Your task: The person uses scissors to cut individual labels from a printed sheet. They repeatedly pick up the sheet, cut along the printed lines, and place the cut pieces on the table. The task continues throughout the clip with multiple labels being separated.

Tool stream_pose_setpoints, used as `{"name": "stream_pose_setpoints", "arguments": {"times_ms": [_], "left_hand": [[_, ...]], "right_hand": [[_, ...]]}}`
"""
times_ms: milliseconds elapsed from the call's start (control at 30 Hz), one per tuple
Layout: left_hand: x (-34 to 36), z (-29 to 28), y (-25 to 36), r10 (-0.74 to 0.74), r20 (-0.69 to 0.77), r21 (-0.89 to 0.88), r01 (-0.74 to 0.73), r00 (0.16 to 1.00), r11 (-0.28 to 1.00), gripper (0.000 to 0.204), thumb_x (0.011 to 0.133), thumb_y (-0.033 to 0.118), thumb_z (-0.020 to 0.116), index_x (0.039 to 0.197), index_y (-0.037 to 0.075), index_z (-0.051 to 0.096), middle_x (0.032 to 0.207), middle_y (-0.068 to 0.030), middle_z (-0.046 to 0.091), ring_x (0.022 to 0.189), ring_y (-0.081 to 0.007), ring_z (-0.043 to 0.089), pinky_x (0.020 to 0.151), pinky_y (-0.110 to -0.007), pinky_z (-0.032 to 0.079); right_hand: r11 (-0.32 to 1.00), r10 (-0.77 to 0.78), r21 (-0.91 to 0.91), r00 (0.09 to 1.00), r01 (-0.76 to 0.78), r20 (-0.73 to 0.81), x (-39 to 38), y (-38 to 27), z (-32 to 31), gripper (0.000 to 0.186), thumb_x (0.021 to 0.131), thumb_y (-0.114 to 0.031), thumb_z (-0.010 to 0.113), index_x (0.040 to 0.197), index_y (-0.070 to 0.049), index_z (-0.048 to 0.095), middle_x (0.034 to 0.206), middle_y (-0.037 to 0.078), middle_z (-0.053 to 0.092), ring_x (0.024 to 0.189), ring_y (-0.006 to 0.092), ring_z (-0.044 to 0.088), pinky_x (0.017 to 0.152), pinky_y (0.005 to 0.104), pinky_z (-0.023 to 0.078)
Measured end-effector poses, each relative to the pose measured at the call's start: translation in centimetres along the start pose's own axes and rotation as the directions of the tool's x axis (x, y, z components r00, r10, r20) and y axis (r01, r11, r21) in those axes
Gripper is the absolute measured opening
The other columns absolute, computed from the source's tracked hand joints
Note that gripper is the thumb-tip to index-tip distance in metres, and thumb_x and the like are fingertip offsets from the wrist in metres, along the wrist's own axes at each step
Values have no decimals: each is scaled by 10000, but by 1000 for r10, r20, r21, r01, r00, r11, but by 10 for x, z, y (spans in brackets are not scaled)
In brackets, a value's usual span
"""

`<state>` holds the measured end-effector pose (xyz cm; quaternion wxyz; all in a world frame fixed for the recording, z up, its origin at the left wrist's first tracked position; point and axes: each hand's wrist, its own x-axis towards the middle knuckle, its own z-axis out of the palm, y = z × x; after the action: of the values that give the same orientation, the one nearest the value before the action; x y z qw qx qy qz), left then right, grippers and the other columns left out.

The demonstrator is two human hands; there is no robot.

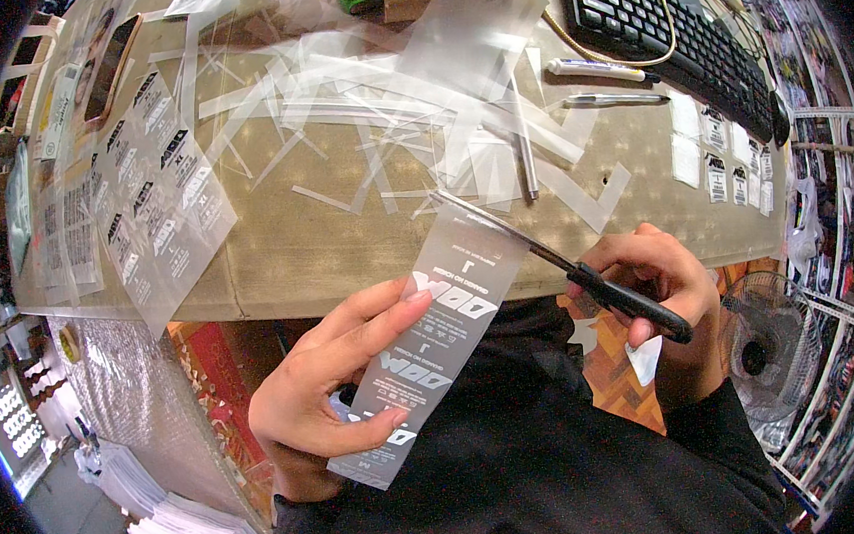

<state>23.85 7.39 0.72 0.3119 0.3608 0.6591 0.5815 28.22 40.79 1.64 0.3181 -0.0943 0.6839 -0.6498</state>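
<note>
**Cutting the label strip squarely**

Left hand [331, 385] pinches the clear printed label strip [442, 336] below the desk [345, 243] edge. Right hand [654, 284], closed through the handles, works the scissors [546, 253], blades nearly shut at the strip's top. Keep the strip taut; cut between prints.

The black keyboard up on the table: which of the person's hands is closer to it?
Right. The right hand, gripping scissors, sits below the keyboard on the same side; the left hand holds the printed strip farther left.
</note>
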Motion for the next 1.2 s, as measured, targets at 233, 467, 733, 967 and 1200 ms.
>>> {"name": "stream_pose_setpoints", "arguments": {"times_ms": [233, 467, 733, 967, 1200], "left_hand": [[1, -2, 1, -13, 18, 10, 13, 1000, 1000, 736, 660, 21, 668, 1332, -55, 375, 1344, -241, 353, 1222, -308, 415, 986, -319, 329], [0, -2, -2, -3, 18, -1, 3, 1000, 1000, 729, 668, 20, 668, 1333, -49, 377, 1334, -242, 362, 1211, -307, 424, 974, -313, 341], [1, -3, -4, 24, 24, 0, -24, 999, 1000, 735, 665, 30, 666, 1336, -45, 375, 1320, -248, 375, 1195, -314, 438, 969, -316, 345], [2, -6, -5, -6, 47, 11, 5, 999, 1000, 748, 663, 33, 659, 1349, -27, 365, 1337, -243, 359, 1206, -316, 425, 975, -322, 341], [4, -6, -11, -107, 5, -167, 106, 994, 980, 772, 670, -19, 640, 1375, -10, 326, 1387, -185, 301, 1223, -231, 396, 951, -282, 360]], "right_hand": [[1000, 18, 11, 1000, -18, -21, 1, -2, 2, 660, 656, -405, 794, 1059, 61, 560, 701, 81, 618, 572, 103, 574, 475, 236, 401], [998, 47, -40, 999, -48, -15, -3, 0, 0, 632, 657, -376, 797, 1051, 61, 568, 695, 75, 619, 571, 99, 573, 474, 230, 397], [1000, -23, -6, 999, 23, -26, -1, 5, 1, 608, 656, -344, 805, 1047, 60, 574, 734, 83, 635, 597, 103, 590, 491, 224, 409], [995, 102, 21, 985, -100, -142, -1, -1, 6, 737, 546, -484, 830, 951, 92, 612, 675, 68, 627, 445, 45, 491, 379, 193, 308], [998, 52, -38, 989, -58, -138, -2, 3, 0, 538, 674, -259, 805, 1052, 42, 569, 588, -8, 551, 483, 48, 524, 405, 195, 329]]}}
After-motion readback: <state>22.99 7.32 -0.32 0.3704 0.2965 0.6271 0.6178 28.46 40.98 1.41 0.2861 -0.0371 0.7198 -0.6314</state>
